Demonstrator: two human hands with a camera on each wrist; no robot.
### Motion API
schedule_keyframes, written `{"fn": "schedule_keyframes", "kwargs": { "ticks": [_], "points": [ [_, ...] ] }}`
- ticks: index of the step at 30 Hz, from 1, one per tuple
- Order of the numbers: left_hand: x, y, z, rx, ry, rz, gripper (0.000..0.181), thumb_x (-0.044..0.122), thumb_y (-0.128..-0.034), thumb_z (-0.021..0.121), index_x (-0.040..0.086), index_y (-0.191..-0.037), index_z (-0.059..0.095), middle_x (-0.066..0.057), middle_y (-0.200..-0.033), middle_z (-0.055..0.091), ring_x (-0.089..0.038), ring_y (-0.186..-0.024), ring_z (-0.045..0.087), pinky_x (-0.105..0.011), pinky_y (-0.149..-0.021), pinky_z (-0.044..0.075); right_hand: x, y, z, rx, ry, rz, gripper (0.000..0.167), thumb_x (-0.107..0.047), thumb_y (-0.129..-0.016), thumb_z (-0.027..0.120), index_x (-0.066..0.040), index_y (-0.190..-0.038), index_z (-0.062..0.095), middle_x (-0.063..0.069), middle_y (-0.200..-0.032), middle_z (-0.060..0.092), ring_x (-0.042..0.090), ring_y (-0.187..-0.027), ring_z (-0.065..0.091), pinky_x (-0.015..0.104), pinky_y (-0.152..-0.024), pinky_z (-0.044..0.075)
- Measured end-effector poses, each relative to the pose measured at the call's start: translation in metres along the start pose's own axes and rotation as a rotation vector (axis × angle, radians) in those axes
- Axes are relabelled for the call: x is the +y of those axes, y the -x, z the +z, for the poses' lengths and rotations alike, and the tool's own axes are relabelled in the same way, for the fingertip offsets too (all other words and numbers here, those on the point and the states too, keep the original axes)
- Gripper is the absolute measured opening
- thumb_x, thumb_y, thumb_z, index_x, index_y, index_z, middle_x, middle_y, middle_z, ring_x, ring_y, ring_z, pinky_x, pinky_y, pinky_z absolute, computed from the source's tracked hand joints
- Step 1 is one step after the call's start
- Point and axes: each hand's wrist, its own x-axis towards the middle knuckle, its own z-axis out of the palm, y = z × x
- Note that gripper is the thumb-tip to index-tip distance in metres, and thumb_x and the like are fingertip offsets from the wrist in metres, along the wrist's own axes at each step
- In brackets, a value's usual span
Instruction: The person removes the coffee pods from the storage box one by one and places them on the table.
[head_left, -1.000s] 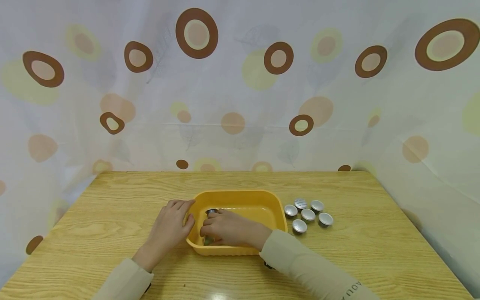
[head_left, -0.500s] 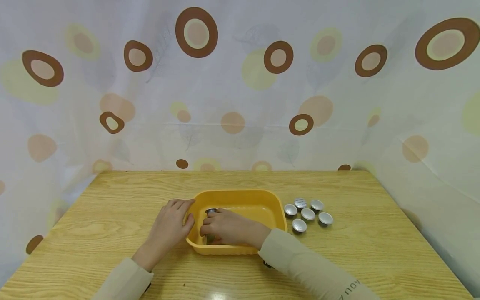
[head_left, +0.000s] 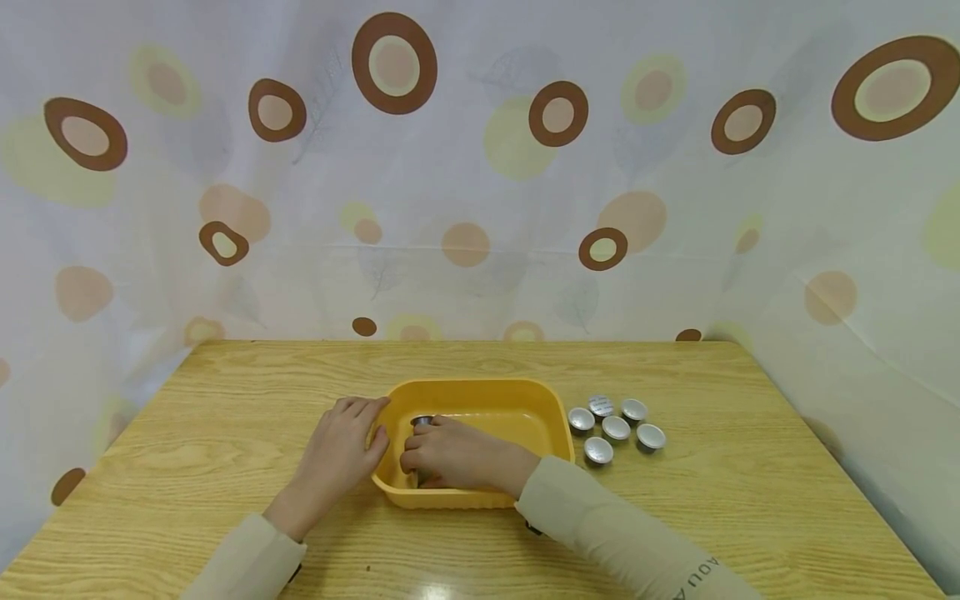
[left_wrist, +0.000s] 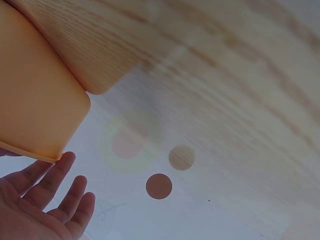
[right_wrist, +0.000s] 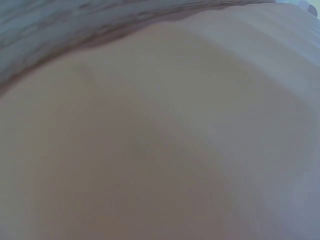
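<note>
My right hand (head_left: 453, 454) is down inside the yellow plastic tray (head_left: 551, 417), at its left end. Its fingers curl round a small coffee capsule (head_left: 422, 477), which shows only partly under the hand. Just beyond the fingertips lies another capsule (head_left: 423, 420), also partly covered. My left hand (head_left: 341, 442) is at the tray's left side. In the left wrist view its fingers (left_wrist: 64, 162) are loosely extended, and one fingertip touches the tray rim (left_wrist: 30, 152). The right wrist view is filled by a blurred pale surface, so no fingers show there.
Several silver-lidded capsules (head_left: 616, 428) stand in a loose group on the wooden table (head_left: 262, 392), right of the tray. A patterned curtain (head_left: 465, 167) rises behind the table's far edge and along its sides.
Both hands stay nearly in place. The capsule part under my right hand looked greenish a second ago and now looks darker. The capsules on the table have not moved.
</note>
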Motion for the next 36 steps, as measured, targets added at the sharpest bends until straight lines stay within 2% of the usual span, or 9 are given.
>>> {"fn": "schedule_keyframes", "kwargs": {
  "ticks": [13, 22, 31, 36],
  "points": [
    [-0.001, 0.000, 0.000, 0.004, -0.006, 0.006, 0.036, 0.018, -0.0836, 0.060, 0.007, -0.118, 0.060, -0.006, -0.107, 0.066, -0.027, -0.102, 0.056, -0.044, -0.084, 0.048, 0.002, -0.001, 0.000, 0.020, 0.026, 0.005, 0.021, -0.038, -0.081, 0.064, -0.027, -0.100, 0.064, -0.015, -0.100, 0.062, 0.008, -0.107, 0.052, 0.029, -0.094, 0.045],
    [-0.001, 0.000, -0.001, 0.012, -0.004, 0.011, 0.036, 0.018, -0.0836, 0.060, 0.007, -0.118, 0.060, -0.006, -0.107, 0.066, -0.027, -0.101, 0.056, -0.044, -0.084, 0.048, 0.006, 0.003, 0.001, 0.056, 0.073, 0.012, 0.026, -0.045, -0.083, 0.060, -0.026, -0.100, 0.063, -0.014, -0.098, 0.062, 0.007, -0.103, 0.053, 0.022, -0.076, 0.046],
    [0.000, 0.000, 0.000, 0.006, 0.000, 0.008, 0.036, 0.018, -0.0833, 0.060, 0.007, -0.118, 0.060, -0.006, -0.107, 0.066, -0.027, -0.102, 0.056, -0.044, -0.084, 0.048, 0.010, 0.010, -0.003, 0.059, 0.028, 0.039, 0.022, -0.037, -0.086, 0.059, -0.025, -0.103, 0.062, -0.012, -0.100, 0.061, 0.007, -0.096, 0.054, 0.024, -0.077, 0.045],
    [0.000, 0.000, 0.000, 0.009, 0.002, 0.005, 0.035, 0.018, -0.0833, 0.060, 0.007, -0.117, 0.061, -0.006, -0.106, 0.066, -0.027, -0.101, 0.056, -0.043, -0.083, 0.048, 0.012, 0.013, -0.003, 0.082, 0.041, 0.046, 0.021, -0.034, -0.086, 0.058, -0.025, -0.104, 0.062, -0.013, -0.099, 0.061, 0.007, -0.094, 0.053, 0.023, -0.075, 0.044]
  ]
}}
